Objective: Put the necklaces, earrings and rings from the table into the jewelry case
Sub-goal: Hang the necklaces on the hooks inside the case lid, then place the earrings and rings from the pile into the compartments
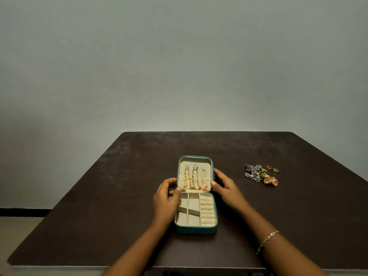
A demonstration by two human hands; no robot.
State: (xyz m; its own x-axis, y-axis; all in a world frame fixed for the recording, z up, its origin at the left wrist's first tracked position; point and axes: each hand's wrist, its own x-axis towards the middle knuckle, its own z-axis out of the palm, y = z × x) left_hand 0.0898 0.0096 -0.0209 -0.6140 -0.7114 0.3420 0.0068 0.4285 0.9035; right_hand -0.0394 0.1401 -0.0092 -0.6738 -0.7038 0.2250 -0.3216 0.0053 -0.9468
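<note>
Jewelry case (196,228) – teal outside, cream inside – lies open in the middle of the bench (119,196), held at its raised lid (195,162) from both sides. The left grip (166,198) has its fingers curled at the lid's left edge with the thumb tip at the lower left corner by the hinge. It seems to pinch the rim there, though the fingertips are partly hidden. The right grip (225,186) clasps the opposite edge, thumb on the front of the rim and fingers wrapped behind it.

Inside the lid three necklaces (194,179) hang side by side from small hooks, with their lower ends gathered in the pocket along the lid's bottom. The base below is split by dividers into small compartments on the left, with a column of padded ring rolls (207,210) down the right.

A thin bracelet (267,239) circles the right wrist. Well to the right of the case, a small heap lies on the bench: silver earrings (253,171), gold dome-shaped earrings (270,181) touching them, and two small gold hoops (272,168) just behind. A plain grey wall (179,56) stands beyond the bench.
</note>
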